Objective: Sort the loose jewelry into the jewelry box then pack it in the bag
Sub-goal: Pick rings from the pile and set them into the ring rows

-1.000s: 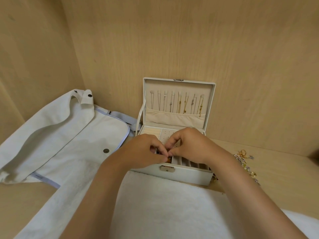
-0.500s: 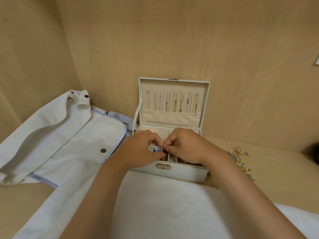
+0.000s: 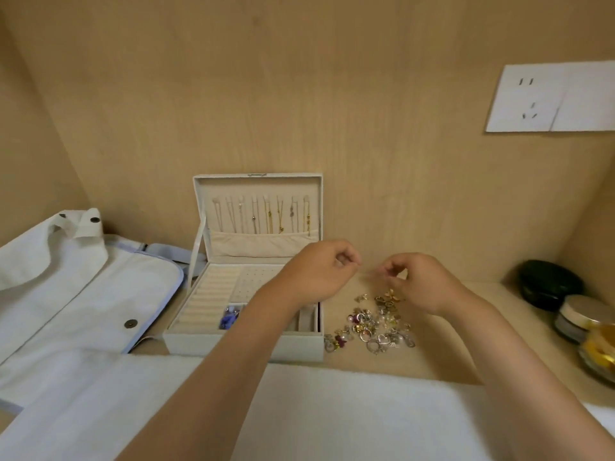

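Over loose jewelry point(image 3: 369, 327), right hand point(image 3: 416, 282); left hand point(image 3: 319, 271) beside it; grips curled, whether holding unclear

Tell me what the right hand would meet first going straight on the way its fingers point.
Most likely the left hand: the right hand points leftward at its fingertips across a small gap. Depth is unclear, so it could pass beside.

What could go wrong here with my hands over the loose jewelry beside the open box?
The loose jewelry lies in a tangled heap, so lifting one piece may drag others along. The left hand reaches across the open jewelry box, so its forearm could jostle the contents. The jar at the right could be knocked by the right elbow.
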Action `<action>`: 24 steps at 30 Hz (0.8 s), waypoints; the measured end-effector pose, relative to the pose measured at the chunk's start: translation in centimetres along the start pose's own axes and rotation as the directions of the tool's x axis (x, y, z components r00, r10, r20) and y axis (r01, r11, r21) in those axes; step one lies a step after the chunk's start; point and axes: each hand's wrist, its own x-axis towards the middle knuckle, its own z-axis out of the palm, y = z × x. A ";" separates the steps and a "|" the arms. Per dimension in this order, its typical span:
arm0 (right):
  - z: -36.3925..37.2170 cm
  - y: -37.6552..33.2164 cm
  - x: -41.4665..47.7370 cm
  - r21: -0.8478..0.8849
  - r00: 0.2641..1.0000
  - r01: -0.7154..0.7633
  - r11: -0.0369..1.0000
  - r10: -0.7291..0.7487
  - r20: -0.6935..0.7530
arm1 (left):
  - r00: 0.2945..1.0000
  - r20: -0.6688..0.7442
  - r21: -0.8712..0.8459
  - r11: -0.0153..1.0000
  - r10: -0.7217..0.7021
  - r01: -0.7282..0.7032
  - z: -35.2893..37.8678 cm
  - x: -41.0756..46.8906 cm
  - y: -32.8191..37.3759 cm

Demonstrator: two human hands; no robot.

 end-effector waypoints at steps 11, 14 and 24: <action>1.2 4.2 0.9 -0.076 0.979 -0.195 0.978 0.189 -0.071 | 0.972 0.165 0.259 0.958 -0.168 0.122 8.8 7.4 -1.0; 1.5 4.3 1.0 -0.092 0.967 -0.251 0.964 0.245 -0.068 | 0.965 0.195 0.242 0.962 -0.176 0.127 9.8 8.0 -1.8; 2.0 4.9 1.7 0.103 0.973 -0.218 0.970 0.225 -0.060 | 0.989 0.102 0.085 0.992 -0.105 0.097 8.7 7.4 -1.7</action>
